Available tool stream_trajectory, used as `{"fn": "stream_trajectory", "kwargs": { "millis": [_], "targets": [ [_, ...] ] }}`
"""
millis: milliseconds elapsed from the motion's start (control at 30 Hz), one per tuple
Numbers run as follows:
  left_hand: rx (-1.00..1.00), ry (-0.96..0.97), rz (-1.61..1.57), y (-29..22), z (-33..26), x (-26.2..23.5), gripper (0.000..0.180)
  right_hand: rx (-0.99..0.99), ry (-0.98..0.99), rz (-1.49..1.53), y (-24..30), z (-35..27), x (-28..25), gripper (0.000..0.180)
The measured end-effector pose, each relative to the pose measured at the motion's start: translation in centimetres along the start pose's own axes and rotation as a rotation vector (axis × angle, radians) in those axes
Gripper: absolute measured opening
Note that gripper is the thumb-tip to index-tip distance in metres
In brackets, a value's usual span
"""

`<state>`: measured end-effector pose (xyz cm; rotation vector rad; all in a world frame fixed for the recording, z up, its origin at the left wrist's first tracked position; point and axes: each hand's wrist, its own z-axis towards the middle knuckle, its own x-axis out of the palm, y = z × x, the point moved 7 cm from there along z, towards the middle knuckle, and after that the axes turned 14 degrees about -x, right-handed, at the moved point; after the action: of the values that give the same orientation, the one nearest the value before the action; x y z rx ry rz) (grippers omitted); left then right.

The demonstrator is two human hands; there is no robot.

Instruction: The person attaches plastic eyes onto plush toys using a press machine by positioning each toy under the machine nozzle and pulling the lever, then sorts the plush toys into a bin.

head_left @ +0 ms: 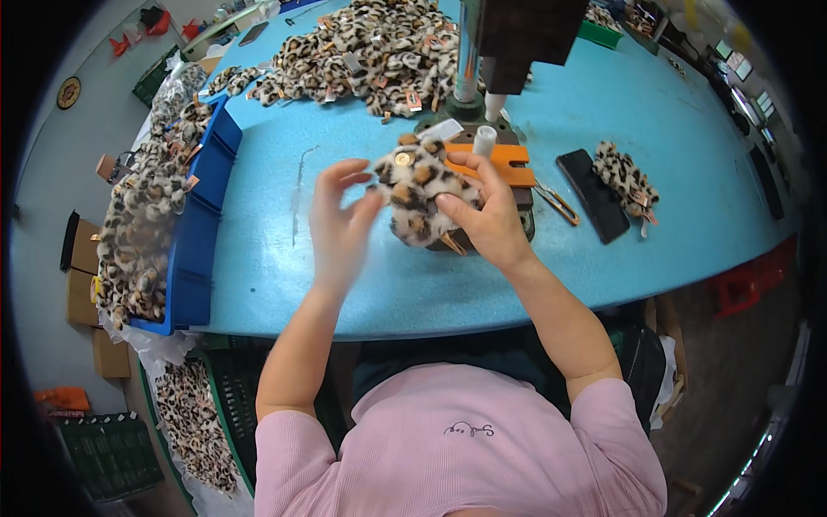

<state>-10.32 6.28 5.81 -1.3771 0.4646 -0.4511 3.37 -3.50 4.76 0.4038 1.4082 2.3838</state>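
Note:
A leopard-print plush piece (418, 191) with a round brass-coloured disc (403, 159) on its upper left is held in front of the press. My right hand (493, 211) pinches its right side between thumb and fingers. Just left of the plush, my left hand (340, 220) is slightly blurred, thumb and fingers apart, nothing visible between them. Behind the plush lies an orange slotted plate (515, 165) on the base of the press (527, 39). A white cylinder (485, 140) stands at that plate, below the press's pale tip (494, 105).
Plush pieces are heaped (370, 56) at the back of the blue table (284, 297). More fill a blue bin (191, 250) at left and a green crate (226, 414) below. Orange-handled snips (560, 207), a black phone (594, 198) and another plush piece (624, 179) lie at right.

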Motion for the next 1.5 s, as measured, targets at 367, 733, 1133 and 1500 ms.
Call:
{"fn": "stream_trajectory", "kwargs": {
  "millis": [367,733,1133,1500],
  "targets": [
    [0.266,0.311,0.373,0.1,-5.7,5.1,0.033,-0.222,0.273,-0.445,3.5,-3.6,-2.2,0.017],
    [-0.389,0.476,-0.385,4.5,-0.3,9.6,0.013,0.358,0.122,0.681,-2.0,-3.1,-4.6,0.005],
    [-0.373,0.185,-0.472,4.8,8.0,10.6,0.022,-0.228,-0.144,-0.648,0.8,5.6,-9.3,0.008],
    [-0.44,0.32,-0.265,5.7,10.8,10.4,0.017,0.083,0.291,-0.598,-5.0,9.3,-10.1,0.005]
  ]
}}
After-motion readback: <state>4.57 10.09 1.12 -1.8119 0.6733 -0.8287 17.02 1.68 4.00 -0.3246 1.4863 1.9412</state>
